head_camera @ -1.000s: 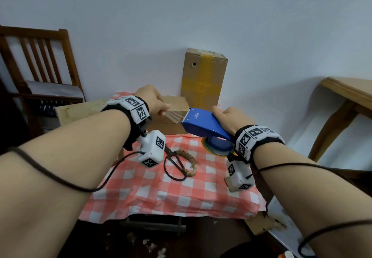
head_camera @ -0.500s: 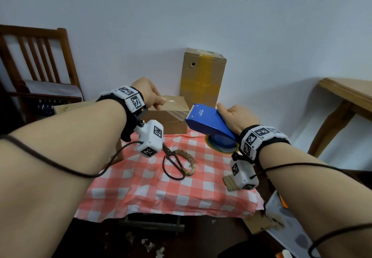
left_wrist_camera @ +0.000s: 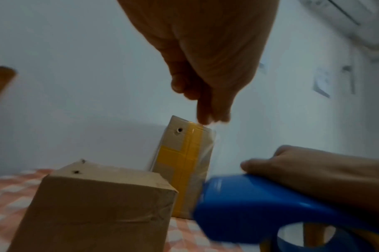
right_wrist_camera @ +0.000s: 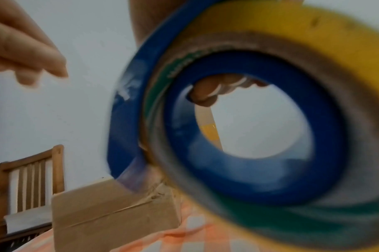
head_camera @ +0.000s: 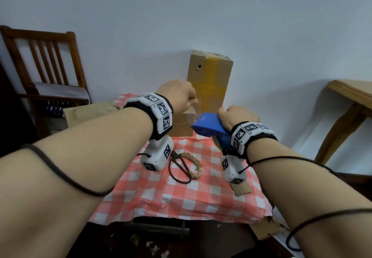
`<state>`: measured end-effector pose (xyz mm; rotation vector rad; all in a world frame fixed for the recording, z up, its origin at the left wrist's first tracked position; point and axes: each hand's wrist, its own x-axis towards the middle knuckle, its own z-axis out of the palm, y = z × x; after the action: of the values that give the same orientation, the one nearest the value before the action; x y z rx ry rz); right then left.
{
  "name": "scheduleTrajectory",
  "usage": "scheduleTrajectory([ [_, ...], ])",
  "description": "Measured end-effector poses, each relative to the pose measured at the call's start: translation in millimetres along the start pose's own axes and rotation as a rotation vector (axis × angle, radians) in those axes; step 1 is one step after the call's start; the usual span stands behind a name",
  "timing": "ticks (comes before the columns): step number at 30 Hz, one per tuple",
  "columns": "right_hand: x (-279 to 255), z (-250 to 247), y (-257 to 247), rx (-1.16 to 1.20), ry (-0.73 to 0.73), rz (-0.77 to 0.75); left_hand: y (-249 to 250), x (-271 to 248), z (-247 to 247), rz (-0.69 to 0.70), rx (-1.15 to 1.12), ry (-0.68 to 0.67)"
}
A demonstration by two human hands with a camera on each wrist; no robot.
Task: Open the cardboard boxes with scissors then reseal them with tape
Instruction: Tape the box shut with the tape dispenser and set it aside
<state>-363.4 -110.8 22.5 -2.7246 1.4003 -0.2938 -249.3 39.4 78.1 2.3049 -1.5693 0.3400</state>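
Note:
My right hand point(head_camera: 231, 116) grips the blue tape dispenser point(head_camera: 207, 127) above the checked table, with its nose pointing left. My left hand point(head_camera: 191, 101) is raised above that nose and pinches the free end of the clear tape point(head_camera: 196, 109). Seen from the left wrist, the pinching left fingertips point(left_wrist_camera: 212, 118) hang over the dispenser point(left_wrist_camera: 249, 206). The right wrist view is filled by the yellow-edged tape roll point(right_wrist_camera: 313, 42). A small brown cardboard box point(head_camera: 182, 123) lies under both hands. Behind it a tall box point(head_camera: 209, 80) with yellow tape stands against the wall. Black scissors point(head_camera: 180, 167) lie on the cloth.
The red-checked cloth point(head_camera: 177, 199) covers a small table. A flat cardboard sheet point(head_camera: 88, 112) lies at its left and a cardboard scrap point(head_camera: 241, 190) at its right. A wooden chair point(head_camera: 46, 68) stands at the left, and a wooden table point(head_camera: 352, 96) at the right.
My left hand has risen and drawn the tape end upward from the dispenser's nose. My right hand has lifted the dispenser and turned it slightly. The boxes and scissors have not moved.

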Motion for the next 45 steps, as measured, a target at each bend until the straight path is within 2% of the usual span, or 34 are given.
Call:
scheduleTrajectory([
  [2,5,9,2,-0.028,-0.019,0.043,-2,3,-9,0.044,-0.012,0.055],
  [5,12,27,3,0.031,-0.061,0.082,-17,4,-12,0.009,-0.034,0.059],
  [9,12,42,-6,0.031,-0.115,0.004,-31,-3,4,-0.116,-0.077,0.006],
  [14,11,67,-18,-0.084,-0.213,-0.125,-35,-5,6,-0.185,-0.132,-0.006],
  [20,12,81,-18,-0.103,-0.364,-0.143,-34,-10,8,-0.241,-0.157,-0.045],
  [22,10,67,-22,0.112,-0.304,-0.151,-33,-11,7,-0.262,-0.212,-0.054],
  [24,7,45,-33,0.513,-0.228,-0.202,-31,-13,3,-0.292,-0.292,-0.053],
  [25,4,34,-40,0.749,-0.245,-0.231,-29,-13,1,-0.306,-0.326,-0.049],
  [27,-4,19,-54,1.236,-0.406,-0.187,-27,-16,-3,-0.331,-0.369,-0.036],
  [29,-8,12,-61,1.442,-0.517,-0.202,-27,-19,-8,-0.356,-0.401,-0.018],
  [32,-22,6,-65,1.332,-0.533,-0.320,-31,-28,-15,-0.393,-0.428,0.001],
  [37,-28,-2,-67,1.285,-0.444,-0.321,-46,-42,-23,-0.430,-0.377,-0.018],
  [40,-28,-7,-75,1.190,-0.437,-0.317,-54,-47,-28,-0.421,-0.230,-0.091],
  [43,-22,-9,-65,0.997,-0.367,-0.282,-88,-55,-44,-0.574,-0.030,-0.130],
  [45,-16,-9,-54,0.966,-0.356,-0.237,-113,-66,-59,-0.631,0.060,-0.189],
])
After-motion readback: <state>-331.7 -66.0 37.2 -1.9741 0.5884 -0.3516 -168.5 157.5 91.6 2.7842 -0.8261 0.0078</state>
